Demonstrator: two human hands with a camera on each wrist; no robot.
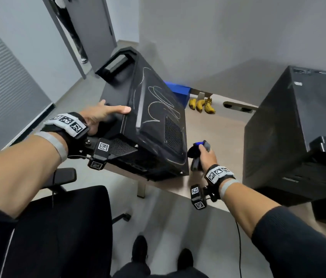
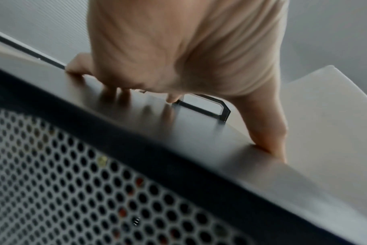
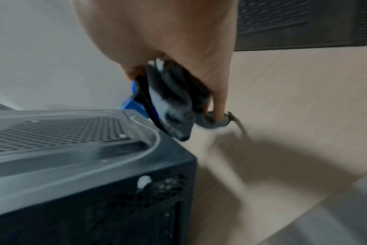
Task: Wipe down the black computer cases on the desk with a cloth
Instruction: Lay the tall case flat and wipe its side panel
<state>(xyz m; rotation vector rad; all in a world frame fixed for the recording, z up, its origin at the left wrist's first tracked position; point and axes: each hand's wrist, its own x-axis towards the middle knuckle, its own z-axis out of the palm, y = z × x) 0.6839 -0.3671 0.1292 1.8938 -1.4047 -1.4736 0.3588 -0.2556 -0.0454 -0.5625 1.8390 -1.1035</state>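
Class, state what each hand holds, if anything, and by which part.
Right hand grips a bunched dark cloth around its middle. Left hand braces the scribbled computer case, fingers spread on its panel.

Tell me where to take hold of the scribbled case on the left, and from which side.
Probably the carry handle at the far end of the scribbled case, reached from the left: it is an open loop that fingers can curl through, and that leaves the marked panel free for the cloth. The left hand now only presses the upper edge.
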